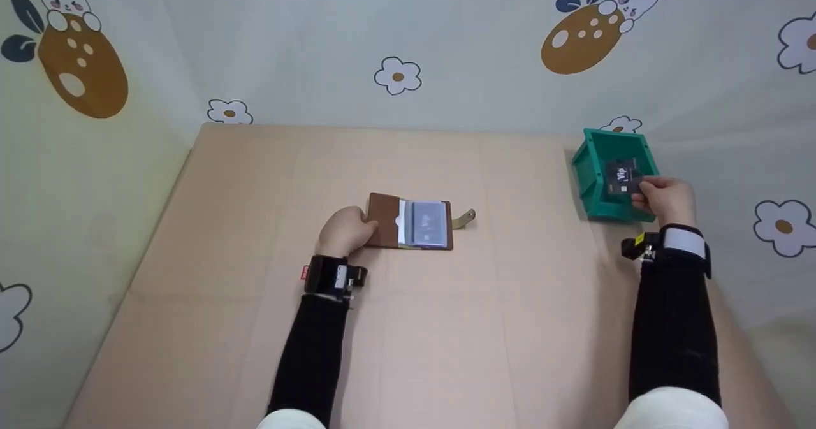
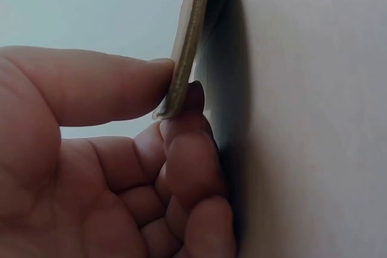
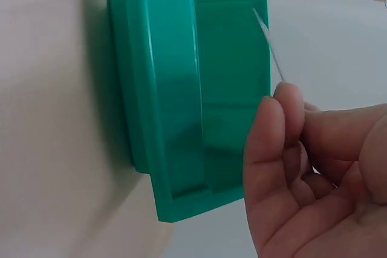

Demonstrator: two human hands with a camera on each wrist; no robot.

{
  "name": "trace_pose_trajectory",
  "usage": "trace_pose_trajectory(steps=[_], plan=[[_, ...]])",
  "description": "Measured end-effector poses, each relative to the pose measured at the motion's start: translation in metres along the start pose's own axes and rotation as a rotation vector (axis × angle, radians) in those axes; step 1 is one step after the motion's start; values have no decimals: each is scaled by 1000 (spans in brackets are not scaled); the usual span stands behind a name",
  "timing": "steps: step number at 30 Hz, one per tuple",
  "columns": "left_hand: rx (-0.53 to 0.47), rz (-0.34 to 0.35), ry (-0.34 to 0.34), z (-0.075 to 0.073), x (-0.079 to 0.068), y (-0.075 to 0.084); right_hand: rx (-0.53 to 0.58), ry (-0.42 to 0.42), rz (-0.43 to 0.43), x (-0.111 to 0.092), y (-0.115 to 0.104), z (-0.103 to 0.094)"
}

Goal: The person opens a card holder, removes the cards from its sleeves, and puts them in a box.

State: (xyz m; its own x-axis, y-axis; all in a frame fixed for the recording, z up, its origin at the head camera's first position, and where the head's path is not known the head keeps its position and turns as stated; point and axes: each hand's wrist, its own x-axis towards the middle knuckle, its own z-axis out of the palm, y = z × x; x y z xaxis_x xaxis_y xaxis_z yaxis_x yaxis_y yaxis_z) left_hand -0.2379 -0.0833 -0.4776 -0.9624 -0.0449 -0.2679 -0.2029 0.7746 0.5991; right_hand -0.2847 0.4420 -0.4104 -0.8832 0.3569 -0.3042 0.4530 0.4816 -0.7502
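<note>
A brown card holder (image 1: 385, 220) lies spread on the table, its clear plastic sleeves (image 1: 428, 224) facing up and its strap (image 1: 465, 218) sticking out to the right. The left hand (image 1: 346, 230) pinches the holder's left cover edge between thumb and fingers; in the left wrist view that stitched edge (image 2: 192, 40) is raised off the surface. Over the green bin (image 1: 593, 187), the right hand (image 1: 666, 199) pinches a dark card (image 1: 621, 175) marked "Vip" by its corner. From the right wrist the card (image 3: 269, 45) shows nearly edge-on above the bin's opening.
The tan tabletop (image 1: 408, 340) carries the holder at its middle and the bin at its far right corner. A pale patterned cloth (image 1: 472, 53) hangs behind and along the sides. Both wrists wear black camera straps (image 1: 328, 276).
</note>
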Motion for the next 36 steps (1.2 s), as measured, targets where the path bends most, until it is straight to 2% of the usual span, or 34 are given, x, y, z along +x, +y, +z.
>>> trace_pose_trajectory(steps=[4,8,16,23,27,31,36], plan=[[-12,-1,-5,0,0,1,-155,6,-35,-1,-3,5],[-10,2,-3,0,0,1,-232,32,-60,-2,-6,8],[-10,6,-3,-1,-1,0,-298,102,-148,-5,-14,15],[-6,7,-4,-1,-1,0,-362,131,-220,-13,-19,20],[4,6,2,-1,0,0,-404,150,-284,-25,-24,26],[0,7,8,-1,-1,1,-416,133,-335,-40,-36,36],[-3,5,5,-1,-2,1,-430,172,-474,-59,-48,59]])
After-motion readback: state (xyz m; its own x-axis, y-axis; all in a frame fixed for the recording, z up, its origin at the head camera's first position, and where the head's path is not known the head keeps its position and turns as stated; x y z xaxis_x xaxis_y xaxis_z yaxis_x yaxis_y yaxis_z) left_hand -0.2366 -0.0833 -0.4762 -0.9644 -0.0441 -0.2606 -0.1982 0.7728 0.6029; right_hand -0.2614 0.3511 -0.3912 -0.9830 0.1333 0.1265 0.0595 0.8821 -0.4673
